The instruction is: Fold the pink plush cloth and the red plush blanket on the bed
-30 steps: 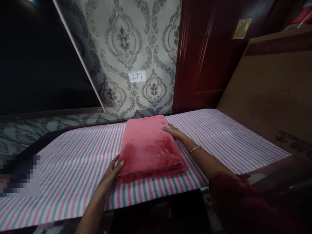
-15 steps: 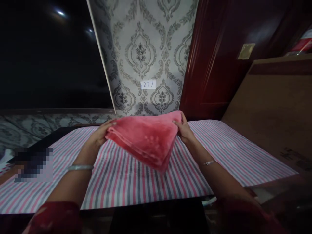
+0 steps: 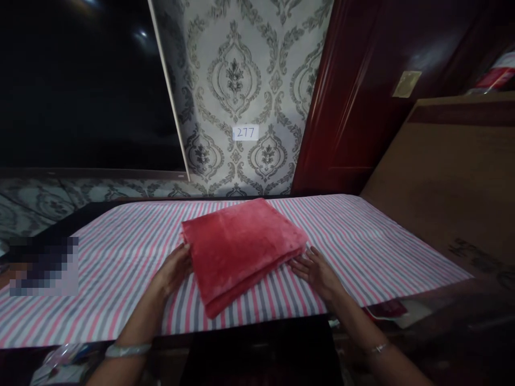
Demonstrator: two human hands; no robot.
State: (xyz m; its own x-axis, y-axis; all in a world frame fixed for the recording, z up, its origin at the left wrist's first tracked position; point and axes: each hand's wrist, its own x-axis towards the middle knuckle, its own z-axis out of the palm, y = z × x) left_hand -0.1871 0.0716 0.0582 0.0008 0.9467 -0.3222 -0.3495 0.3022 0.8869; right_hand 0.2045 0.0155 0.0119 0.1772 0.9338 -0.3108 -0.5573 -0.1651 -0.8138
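1. Folded pink towel (image 3: 241, 249) lying flat, turned askew, near the middle of the striped cloth (image 3: 362, 241) covering the table.
2. Left hand (image 3: 175, 268) laid against the towel's left edge, fingers (image 3: 182, 252) loosely spread, touching but pinching nothing.
3. Right hand (image 3: 316, 268) flat on the cloth at the towel's right edge, fingers (image 3: 303, 257) splayed, tips at the folded layers, gripping nothing.
4. Near corner of the towel close to the table's front edge; far corner short of the back edge.
5. Bare striped cloth open on both sides of the towel.
6. Patterned wall (image 3: 241, 80) with a paper label (image 3: 245, 132) behind; dark wooden door (image 3: 362, 107) right; brown board (image 3: 454, 177) along the right edge.
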